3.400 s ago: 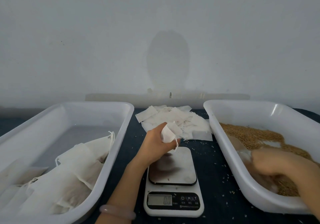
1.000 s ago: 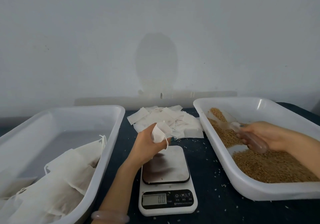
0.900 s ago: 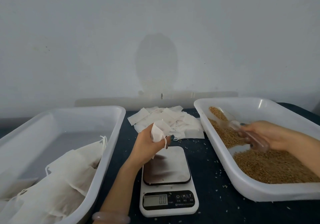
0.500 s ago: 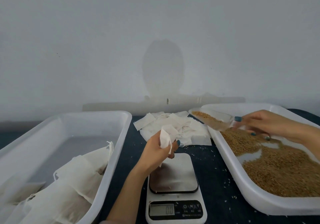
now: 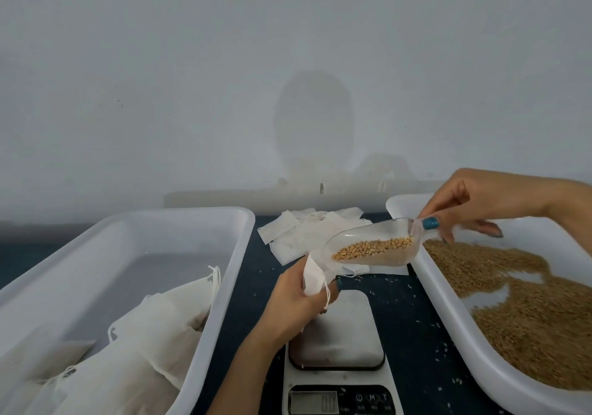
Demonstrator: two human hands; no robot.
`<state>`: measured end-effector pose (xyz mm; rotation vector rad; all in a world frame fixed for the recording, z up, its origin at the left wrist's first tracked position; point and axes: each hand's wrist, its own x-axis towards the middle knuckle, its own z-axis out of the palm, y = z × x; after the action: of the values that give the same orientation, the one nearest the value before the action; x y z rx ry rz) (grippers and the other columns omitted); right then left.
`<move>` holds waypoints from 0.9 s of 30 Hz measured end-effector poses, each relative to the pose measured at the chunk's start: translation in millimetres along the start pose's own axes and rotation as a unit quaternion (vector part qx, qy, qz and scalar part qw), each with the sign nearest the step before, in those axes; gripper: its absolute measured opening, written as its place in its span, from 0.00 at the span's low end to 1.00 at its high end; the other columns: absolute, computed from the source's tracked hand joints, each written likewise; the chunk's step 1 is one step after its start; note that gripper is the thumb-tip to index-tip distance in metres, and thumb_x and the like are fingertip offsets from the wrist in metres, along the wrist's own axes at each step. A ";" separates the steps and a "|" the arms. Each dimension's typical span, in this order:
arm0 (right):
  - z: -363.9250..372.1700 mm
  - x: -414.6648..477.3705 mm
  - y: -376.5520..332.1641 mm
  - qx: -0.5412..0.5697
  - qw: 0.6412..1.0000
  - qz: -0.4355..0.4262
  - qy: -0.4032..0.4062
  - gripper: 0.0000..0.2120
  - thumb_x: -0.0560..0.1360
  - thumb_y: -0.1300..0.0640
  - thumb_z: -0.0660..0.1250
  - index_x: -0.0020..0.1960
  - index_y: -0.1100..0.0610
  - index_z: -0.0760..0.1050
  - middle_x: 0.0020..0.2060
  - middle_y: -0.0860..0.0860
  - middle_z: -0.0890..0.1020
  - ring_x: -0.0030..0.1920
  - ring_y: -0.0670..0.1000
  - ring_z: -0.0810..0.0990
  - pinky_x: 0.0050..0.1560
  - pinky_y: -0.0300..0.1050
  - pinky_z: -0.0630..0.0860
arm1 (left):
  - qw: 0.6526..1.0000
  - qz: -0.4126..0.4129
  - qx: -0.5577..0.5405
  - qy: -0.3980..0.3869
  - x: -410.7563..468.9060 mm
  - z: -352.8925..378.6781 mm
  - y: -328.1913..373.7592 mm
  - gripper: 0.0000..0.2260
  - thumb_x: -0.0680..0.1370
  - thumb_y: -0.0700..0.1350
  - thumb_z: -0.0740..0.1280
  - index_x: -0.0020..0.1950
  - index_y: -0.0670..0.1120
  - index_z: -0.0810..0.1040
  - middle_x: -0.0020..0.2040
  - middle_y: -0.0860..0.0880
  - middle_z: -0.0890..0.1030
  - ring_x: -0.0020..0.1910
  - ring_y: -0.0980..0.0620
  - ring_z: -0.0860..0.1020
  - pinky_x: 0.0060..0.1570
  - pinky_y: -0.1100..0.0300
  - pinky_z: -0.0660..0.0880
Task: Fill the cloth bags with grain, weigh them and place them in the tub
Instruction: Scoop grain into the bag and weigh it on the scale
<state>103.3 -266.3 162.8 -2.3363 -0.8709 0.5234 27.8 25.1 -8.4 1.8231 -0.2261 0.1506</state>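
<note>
Left hand: curled round cloth bag, mid-frame above scale. Bag likely soft, light, limp; best held at mouth hem. Right hand: pinches clear scoop of grain, lip just beside bag mouth. Tub, lower left, holds filled bags.

The scoop is clear, glossy plastic — the tub smooth white plastic, the bag thin matt cloth, the scale plate dull metal.

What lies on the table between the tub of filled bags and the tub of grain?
Head view: the scale in front, a pile of empty bags behind it, stray grains on the dark tabletop.
</note>
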 end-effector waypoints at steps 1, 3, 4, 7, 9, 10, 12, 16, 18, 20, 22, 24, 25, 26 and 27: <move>-2.7 1.1 -3.9 -0.011 1.000 0.004 -0.006 0.26 0.66 0.31 0.71 0.54 0.49 0.85 0.39 0.53 0.86 0.20 0.44 0.72 0.26 0.34 0.72 | 1.000 0.003 0.002 0.001 -0.3 0.3 0.9 0.07 0.76 0.48 0.71 0.53 0.53 0.79 0.39 0.61 0.81 0.37 0.60 0.78 0.38 0.68 0.73; -5.6 3.8 -10.9 -0.034 0.999 0.011 -0.021 0.24 0.67 0.32 0.70 0.54 0.46 0.85 0.40 0.52 0.86 0.20 0.45 0.72 0.26 0.34 0.71 | 1.000 0.007 0.008 -0.005 -1.0 1.6 3.6 0.12 0.75 0.51 0.71 0.57 0.52 0.78 0.40 0.61 0.81 0.38 0.61 0.78 0.39 0.69 0.73; -6.1 5.4 -14.2 -0.046 0.998 0.015 -0.029 0.22 0.69 0.33 0.70 0.53 0.46 0.85 0.40 0.52 0.86 0.21 0.45 0.72 0.26 0.34 0.71 | 1.000 0.010 0.017 -0.007 -1.7 2.5 4.5 0.14 0.74 0.53 0.71 0.59 0.53 0.78 0.41 0.62 0.81 0.39 0.61 0.79 0.40 0.69 0.73; -6.5 9.1 -24.4 -0.074 0.996 0.027 -0.041 0.17 0.72 0.39 0.69 0.53 0.48 0.85 0.39 0.51 0.86 0.21 0.45 0.73 0.25 0.35 0.70 | 0.999 0.026 0.042 -0.008 -3.5 4.3 5.2 0.20 0.72 0.56 0.70 0.64 0.57 0.75 0.52 0.63 0.82 0.51 0.61 0.81 0.46 0.67 0.77; -6.6 9.7 -30.7 -0.089 0.994 0.032 -0.044 0.15 0.73 0.41 0.69 0.52 0.49 0.85 0.39 0.50 0.86 0.20 0.46 0.72 0.25 0.35 0.70 | 0.998 0.031 0.056 -0.007 -3.7 5.2 4.8 0.24 0.70 0.59 0.69 0.66 0.58 0.74 0.57 0.64 0.81 0.56 0.60 0.80 0.52 0.65 0.79; -6.7 9.4 -33.7 -0.096 0.994 0.035 -0.045 0.15 0.73 0.41 0.69 0.51 0.49 0.85 0.39 0.50 0.86 0.20 0.45 0.72 0.25 0.35 0.70 | 0.998 0.033 0.062 -0.006 -3.6 5.5 4.4 0.25 0.70 0.60 0.69 0.66 0.58 0.74 0.57 0.64 0.81 0.57 0.61 0.79 0.53 0.65 0.79; -7.4 8.7 -39.2 -0.109 0.992 0.040 -0.047 0.14 0.73 0.41 0.69 0.51 0.48 0.86 0.39 0.50 0.87 0.20 0.46 0.72 0.25 0.36 0.70 | 0.997 0.036 0.068 -0.005 -3.4 6.4 3.5 0.25 0.70 0.61 0.70 0.67 0.59 0.73 0.58 0.65 0.80 0.58 0.62 0.79 0.53 0.67 0.78; -10.6 7.9 -52.6 -0.133 0.988 0.050 -0.054 0.14 0.71 0.38 0.70 0.50 0.45 0.86 0.39 0.49 0.87 0.21 0.47 0.72 0.26 0.36 0.70 | 0.996 0.029 0.079 0.005 -2.7 6.7 1.0 0.27 0.69 0.64 0.70 0.66 0.61 0.71 0.59 0.65 0.79 0.59 0.62 0.77 0.55 0.67 0.77; -12.0 8.3 -59.9 -0.147 0.986 0.055 -0.055 0.13 0.70 0.38 0.70 0.49 0.43 0.86 0.39 0.48 0.87 0.21 0.47 0.72 0.26 0.36 0.70 | 0.997 0.030 0.077 0.004 -2.7 6.7 1.0 0.27 0.69 0.64 0.70 0.66 0.61 0.70 0.59 0.64 0.79 0.60 0.62 0.77 0.55 0.67 0.78; -13.1 8.8 -66.7 -0.160 0.984 0.057 -0.055 0.11 0.71 0.39 0.71 0.48 0.42 0.85 0.39 0.48 0.87 0.21 0.47 0.72 0.26 0.35 0.70 | 0.997 0.036 0.072 0.001 -3.3 7.3 2.6 0.25 0.70 0.62 0.70 0.65 0.61 0.70 0.59 0.65 0.79 0.60 0.62 0.77 0.54 0.67 0.78; -14.3 9.4 -72.6 -0.175 0.981 0.059 -0.056 0.11 0.71 0.38 0.71 0.47 0.42 0.85 0.39 0.47 0.87 0.21 0.47 0.72 0.27 0.35 0.71 | 0.997 0.043 0.070 0.002 -4.2 7.9 5.3 0.22 0.71 0.61 0.71 0.63 0.63 0.71 0.58 0.66 0.78 0.59 0.63 0.77 0.51 0.70 0.77; -15.2 9.9 -77.8 -0.186 0.979 0.061 -0.057 0.12 0.70 0.37 0.71 0.47 0.42 0.85 0.39 0.46 0.87 0.21 0.48 0.72 0.27 0.35 0.71 | 0.997 0.047 0.069 0.004 -4.8 8.2 7.4 0.20 0.71 0.60 0.71 0.61 0.65 0.70 0.58 0.66 0.78 0.59 0.64 0.76 0.50 0.71 0.76; -15.4 10.1 -79.9 -0.190 0.978 0.061 -0.058 0.12 0.69 0.37 0.71 0.47 0.42 0.85 0.39 0.46 0.87 0.21 0.48 0.72 0.27 0.36 0.71 | 0.997 0.048 0.067 0.004 -5.0 8.3 8.2 0.20 0.71 0.60 0.71 0.61 0.66 0.70 0.58 0.66 0.78 0.59 0.65 0.76 0.50 0.71 0.76; -15.7 10.1 -81.7 -0.194 0.977 0.060 -0.059 0.13 0.69 0.36 0.71 0.46 0.42 0.85 0.39 0.46 0.87 0.21 0.48 0.72 0.27 0.36 0.71 | 0.997 0.050 0.064 0.005 -5.3 8.4 9.3 0.19 0.71 0.59 0.71 0.60 0.66 0.71 0.58 0.66 0.79 0.58 0.65 0.77 0.50 0.70 0.76; -15.9 10.2 -83.1 -0.197 0.977 0.059 -0.058 0.13 0.69 0.36 0.71 0.46 0.42 0.85 0.39 0.46 0.87 0.21 0.48 0.72 0.28 0.36 0.71 | 0.997 0.051 0.060 0.005 -5.5 8.5 10.0 0.18 0.72 0.58 0.71 0.59 0.66 0.71 0.57 0.65 0.79 0.58 0.64 0.77 0.50 0.69 0.77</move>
<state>80.9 -214.3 226.6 -2.7552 -0.9654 0.5845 20.0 14.8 -2.4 1.9303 -0.3091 0.2482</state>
